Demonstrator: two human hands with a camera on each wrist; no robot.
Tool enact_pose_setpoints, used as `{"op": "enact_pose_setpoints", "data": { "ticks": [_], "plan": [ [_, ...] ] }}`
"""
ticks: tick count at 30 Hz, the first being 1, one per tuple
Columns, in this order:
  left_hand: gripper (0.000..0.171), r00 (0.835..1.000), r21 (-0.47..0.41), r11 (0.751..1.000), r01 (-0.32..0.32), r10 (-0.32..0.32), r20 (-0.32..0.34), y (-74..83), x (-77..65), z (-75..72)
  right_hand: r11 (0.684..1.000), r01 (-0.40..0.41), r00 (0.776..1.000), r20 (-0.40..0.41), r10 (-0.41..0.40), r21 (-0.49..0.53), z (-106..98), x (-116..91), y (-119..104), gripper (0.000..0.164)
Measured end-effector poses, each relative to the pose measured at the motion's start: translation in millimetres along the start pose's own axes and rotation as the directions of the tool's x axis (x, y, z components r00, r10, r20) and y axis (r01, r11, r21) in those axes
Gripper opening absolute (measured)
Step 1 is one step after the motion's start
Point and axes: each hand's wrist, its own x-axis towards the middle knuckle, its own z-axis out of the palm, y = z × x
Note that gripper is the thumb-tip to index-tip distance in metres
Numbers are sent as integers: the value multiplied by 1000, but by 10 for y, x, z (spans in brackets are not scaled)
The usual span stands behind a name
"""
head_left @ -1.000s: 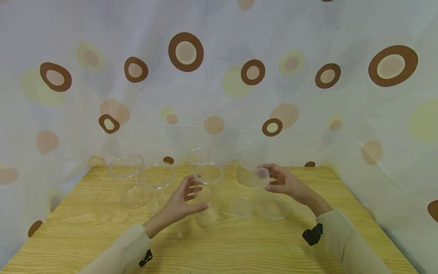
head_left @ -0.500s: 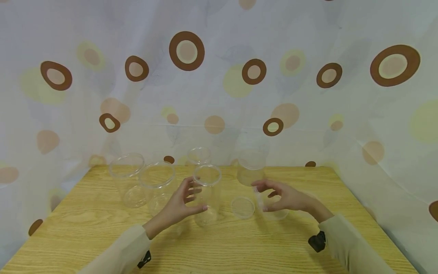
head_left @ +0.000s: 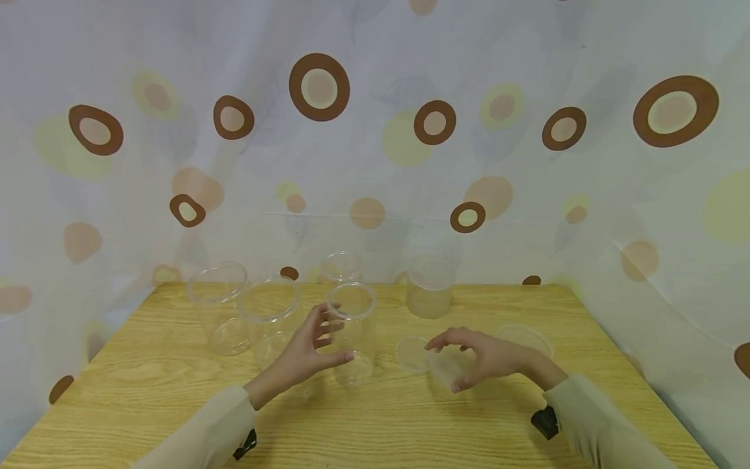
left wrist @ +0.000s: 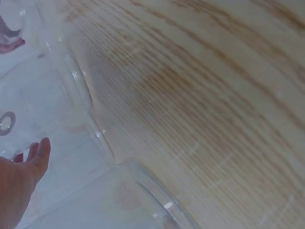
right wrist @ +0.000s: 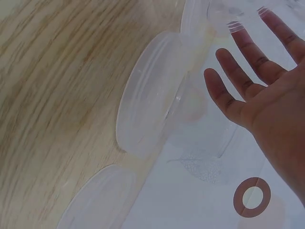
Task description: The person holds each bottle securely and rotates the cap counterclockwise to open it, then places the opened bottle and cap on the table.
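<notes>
My left hand [head_left: 305,345] curves round a tall clear plastic cup [head_left: 354,335] standing upright on the wooden table, fingers behind it and thumb in front. Its rim faces up. In the left wrist view, the left hand [left wrist: 21,183] shows at the lower left against clear plastic. My right hand [head_left: 483,355] is low over the table at right, palm down, a translucent round lid [head_left: 445,369] between its thumb and fingers. In the right wrist view, clear rim lines cross the fingertips [right wrist: 236,27]. A flat clear lid [head_left: 412,355] lies left of that hand.
Two wide clear cups, a nearer one [head_left: 269,319] and a farther one [head_left: 217,303], stand at left. Behind the gripped cup is another clear cup [head_left: 342,267]. A cylindrical clear container [head_left: 430,299] stands at back right. One more lid [head_left: 530,335] lies behind the right wrist.
My right hand has come down and towards me with the lid, from near the back container to low over the table. The left hand stays on the cup, which shifts slightly left.
</notes>
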Motion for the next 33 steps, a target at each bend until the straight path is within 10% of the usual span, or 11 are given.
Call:
{"op": "enact_pose_setpoints", "data": {
  "ticks": [33],
  "plan": [
    [78,998,90,996,-4,9,-55,-15,-6,-17,909,63,998,44,-50,-413,293,6,-53,63]
  ]
}}
